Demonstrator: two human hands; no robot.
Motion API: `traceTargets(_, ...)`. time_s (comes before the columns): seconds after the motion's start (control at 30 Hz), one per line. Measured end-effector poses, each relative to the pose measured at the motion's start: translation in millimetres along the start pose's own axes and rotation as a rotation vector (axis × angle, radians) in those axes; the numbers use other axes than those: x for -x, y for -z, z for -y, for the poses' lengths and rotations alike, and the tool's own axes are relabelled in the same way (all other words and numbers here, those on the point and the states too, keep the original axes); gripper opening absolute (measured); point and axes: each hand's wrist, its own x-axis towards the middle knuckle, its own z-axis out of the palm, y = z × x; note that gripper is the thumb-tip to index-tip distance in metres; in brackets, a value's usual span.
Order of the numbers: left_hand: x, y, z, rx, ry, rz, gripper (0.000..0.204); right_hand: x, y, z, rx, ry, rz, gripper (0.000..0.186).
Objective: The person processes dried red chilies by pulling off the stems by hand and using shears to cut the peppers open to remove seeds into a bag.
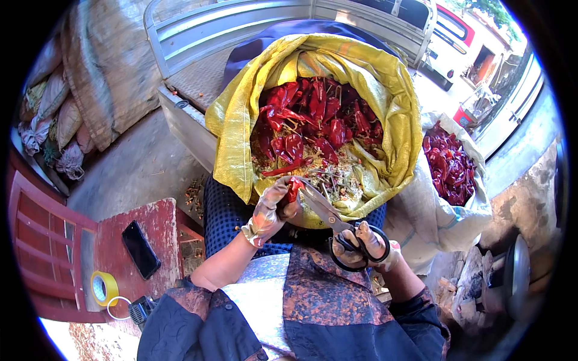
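A red pepper (294,189) is pinched between the curled fingers of the gloved left hand (268,213) at the near side of the yellow sack (241,132). The scissors (323,208) are gripped by the gloved right hand (374,245), its fingers bent around the black handles. The blades are directed toward the pepper; blade contact cannot be determined. Loose red peppers (316,114) are contained in the yellow sack.

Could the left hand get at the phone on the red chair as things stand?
Probably yes: the black phone lies uncovered on the red chair off to the left, and nothing visible blocks the way. The left hand holds a red pepper, though, so its grip isn't free.
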Motion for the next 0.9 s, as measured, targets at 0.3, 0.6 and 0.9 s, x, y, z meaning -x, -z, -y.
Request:
traceTargets(0.3, 1.1, -6.3, 2.3, 0.208, 0.228, -0.231, 0.035, 3.5, 16.5, 19.4, 0.162, 0.0, 0.171, 0.063)
traceTargets(0.6, 4.7, -17.4, -3.6, 0.111, 0.194, -0.031, 0.037, 2.5, 0.6, 29.2, 1.477, 0.245, -0.365, 0.054)
traceTargets(0.9, 9.3, -28.0, -9.1, 0.155, 0.274, -0.099, 0.034, -15.0, -10.4, 43.6, 1.649, 0.199, -0.462, 0.052)
